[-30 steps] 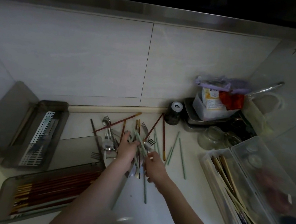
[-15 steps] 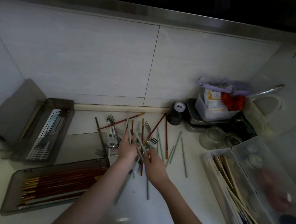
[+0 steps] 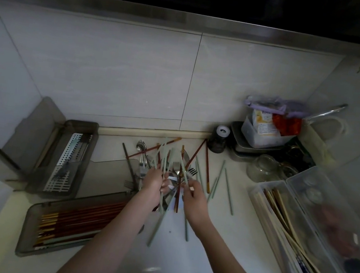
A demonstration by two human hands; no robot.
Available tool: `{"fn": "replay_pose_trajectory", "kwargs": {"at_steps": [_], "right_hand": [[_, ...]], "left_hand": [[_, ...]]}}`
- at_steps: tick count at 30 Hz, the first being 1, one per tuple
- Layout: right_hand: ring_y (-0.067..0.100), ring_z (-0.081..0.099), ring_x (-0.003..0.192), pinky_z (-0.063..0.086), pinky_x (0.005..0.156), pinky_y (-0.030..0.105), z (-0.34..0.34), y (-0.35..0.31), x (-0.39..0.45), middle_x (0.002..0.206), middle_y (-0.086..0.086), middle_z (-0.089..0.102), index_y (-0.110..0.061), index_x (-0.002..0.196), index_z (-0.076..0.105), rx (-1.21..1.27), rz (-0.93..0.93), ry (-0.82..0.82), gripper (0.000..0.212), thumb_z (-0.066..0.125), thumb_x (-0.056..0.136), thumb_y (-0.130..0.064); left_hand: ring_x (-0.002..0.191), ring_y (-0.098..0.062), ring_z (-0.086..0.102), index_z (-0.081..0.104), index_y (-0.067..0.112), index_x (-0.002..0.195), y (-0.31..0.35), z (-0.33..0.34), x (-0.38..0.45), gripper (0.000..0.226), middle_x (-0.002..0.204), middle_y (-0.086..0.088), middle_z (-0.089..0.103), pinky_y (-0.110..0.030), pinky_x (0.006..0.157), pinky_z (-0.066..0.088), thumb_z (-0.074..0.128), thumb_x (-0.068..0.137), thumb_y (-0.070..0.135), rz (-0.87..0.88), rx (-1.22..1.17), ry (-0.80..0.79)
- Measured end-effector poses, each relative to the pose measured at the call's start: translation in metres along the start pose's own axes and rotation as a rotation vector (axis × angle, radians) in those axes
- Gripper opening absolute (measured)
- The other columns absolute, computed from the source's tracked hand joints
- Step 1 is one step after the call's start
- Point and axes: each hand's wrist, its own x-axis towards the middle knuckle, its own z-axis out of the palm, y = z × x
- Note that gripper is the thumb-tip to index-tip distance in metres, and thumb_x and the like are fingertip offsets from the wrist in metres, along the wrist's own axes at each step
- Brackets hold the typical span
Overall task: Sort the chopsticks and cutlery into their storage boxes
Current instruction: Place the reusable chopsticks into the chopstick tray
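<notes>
A mixed pile of cutlery and chopsticks lies on the white counter near the wall. My left hand grips a bunch of pale green chopsticks that stick up and fan out. My right hand pinches one green chopstick beside that bunch. Brown chopsticks and loose green ones lie to the right of the pile. A grey box at the lower left holds several brown chopsticks. A grey box with a perforated insert stands at the left. A clear box at the right holds pale wooden chopsticks.
A dark jar, a metal tray with a plastic tub and a glass bowl crowd the back right corner. A second clear box sits at the far right. Tiled wall runs behind. The counter's front edge is near the bottom.
My left hand has gathered more green chopsticks and raised them upright. My right hand has moved in beside the bunch and holds one stick.
</notes>
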Motion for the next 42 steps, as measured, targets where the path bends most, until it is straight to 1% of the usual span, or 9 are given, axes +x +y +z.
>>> {"fn": "replay_pose_trajectory", "kwargs": {"at_steps": [6,14,17,21,26,30,35,38,42], "right_hand": [[0.008,0.044,0.058,0.034,0.054,0.021,0.006,0.004,-0.002,0.068,-0.003,0.049,-0.010,0.101,0.051,0.044,-0.004,0.091,0.019,0.039,0.101,-0.024],[0.014,0.049,0.060,0.036,0.065,0.029,0.017,0.046,-0.016,0.069,-0.004,0.054,-0.029,0.091,0.059,-0.226,-0.013,0.012,0.016,0.044,0.097,-0.029],[0.014,0.056,0.092,0.033,0.083,0.032,0.026,0.048,-0.021,0.091,-0.009,0.061,-0.040,0.105,0.064,-0.638,-0.218,0.077,0.020,0.047,0.096,-0.037],[0.021,0.060,0.082,0.046,0.073,0.034,0.054,0.034,-0.020,0.085,-0.003,0.064,-0.028,0.102,0.073,-0.623,-0.563,-0.005,0.029,0.062,0.083,-0.010],[0.019,0.055,0.089,0.043,0.078,0.024,0.104,0.014,-0.030,0.094,0.006,0.067,-0.019,0.105,0.073,-0.480,-0.809,-0.261,0.057,0.040,0.067,0.007],[0.014,0.060,0.100,0.047,0.090,0.027,0.115,0.015,-0.030,0.106,-0.002,0.068,-0.021,0.107,0.069,-0.249,-0.599,-0.253,0.047,0.041,0.079,0.004],[0.013,0.061,0.095,0.050,0.079,0.024,0.092,-0.017,-0.031,0.102,-0.003,0.062,-0.024,0.116,0.054,0.267,-0.044,-0.202,0.027,0.062,0.090,-0.018],[0.012,0.061,0.092,0.045,0.066,0.017,0.085,-0.035,-0.032,0.105,-0.001,0.063,-0.024,0.118,0.053,0.414,0.008,-0.236,0.029,0.061,0.090,-0.024],[0.019,0.060,0.081,0.050,0.077,0.035,0.087,-0.040,-0.033,0.091,0.002,0.066,-0.021,0.113,0.059,0.575,-0.003,-0.277,0.038,0.065,0.078,-0.035]], "left_hand": [[0.031,-0.005,0.024,0.046,0.016,0.109,0.010,-0.008,-0.022,0.025,0.063,-0.001,0.040,-0.013,0.032,0.016,0.026,0.098,0.007,0.040,0.126,-0.121],[0.040,-0.004,0.028,0.051,0.029,0.103,0.037,-0.036,-0.061,0.018,0.063,0.002,0.042,-0.016,0.038,0.021,0.036,0.101,0.019,0.328,0.401,-0.356],[0.046,-0.003,0.039,0.050,0.034,0.105,0.050,-0.060,-0.068,0.018,0.068,0.002,0.045,-0.016,0.044,0.032,0.036,0.101,0.024,0.568,0.729,-0.317],[0.053,-0.005,0.046,0.050,0.037,0.105,0.071,-0.097,-0.071,0.017,0.070,0.007,0.051,-0.020,0.049,0.037,0.036,0.100,0.028,0.719,0.966,-0.234],[0.054,-0.011,0.044,0.049,0.046,0.090,0.075,-0.133,-0.064,0.025,0.065,0.004,0.050,-0.029,0.054,0.036,0.039,0.100,0.025,0.727,0.996,-0.153],[0.057,-0.007,0.045,0.053,0.032,0.105,0.073,-0.154,-0.065,0.017,0.068,0.004,0.049,-0.019,0.052,0.034,0.038,0.100,0.025,0.698,0.993,-0.144],[0.049,-0.001,0.039,0.053,0.040,0.100,0.075,-0.183,-0.060,0.018,0.069,0.001,0.047,-0.016,0.047,0.033,0.039,0.100,0.028,0.567,0.831,-0.233],[0.044,0.002,0.037,0.053,0.036,0.103,0.079,-0.191,-0.066,0.018,0.068,0.002,0.046,-0.013,0.042,0.032,0.038,0.100,0.027,0.550,0.831,-0.276],[0.043,0.001,0.035,0.053,0.034,0.105,0.079,-0.197,-0.070,0.018,0.069,0.000,0.044,-0.011,0.043,0.030,0.038,0.101,0.025,0.516,0.846,-0.330]]}}
